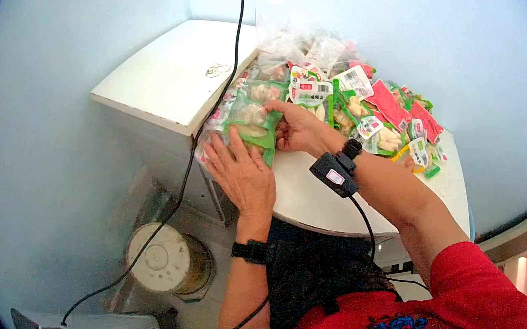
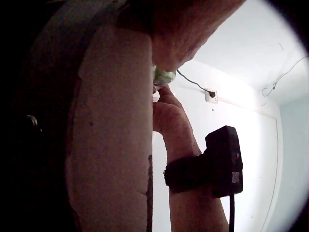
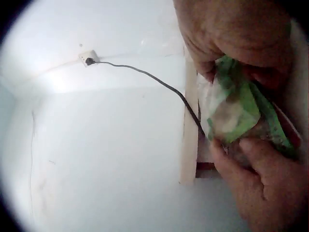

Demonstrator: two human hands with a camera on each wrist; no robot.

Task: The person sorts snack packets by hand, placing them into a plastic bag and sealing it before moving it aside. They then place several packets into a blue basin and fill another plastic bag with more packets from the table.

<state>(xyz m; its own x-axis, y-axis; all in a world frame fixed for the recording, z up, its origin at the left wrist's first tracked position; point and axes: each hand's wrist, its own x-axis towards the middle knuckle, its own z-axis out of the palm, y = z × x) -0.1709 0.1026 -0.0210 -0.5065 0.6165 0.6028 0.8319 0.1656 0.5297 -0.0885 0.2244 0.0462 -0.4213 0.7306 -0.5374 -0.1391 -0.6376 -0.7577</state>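
Note:
In the head view, my left hand (image 1: 244, 179) lies with fingers extended over the near edge of several clear-and-green snack packets at the table's left end. My right hand (image 1: 304, 126) curls at their right side, its thumb and fingers pinching the edge of a green-edged packet (image 1: 252, 129). Pale food shows through its clear window. Seen from the right wrist, the packet (image 3: 236, 113) sits between both hands, with the left fingers (image 3: 256, 157) touching its lower part. The left wrist view shows only a sliver of green packet (image 2: 165, 76) beyond the left hand.
A heap of red, green and white packets (image 1: 386, 103) covers the back and right of the white table (image 1: 301, 193). To the left stands a white cabinet (image 1: 163, 71). A black cable (image 1: 183, 189) crosses in front; a round drum (image 1: 155, 259) stands on the floor.

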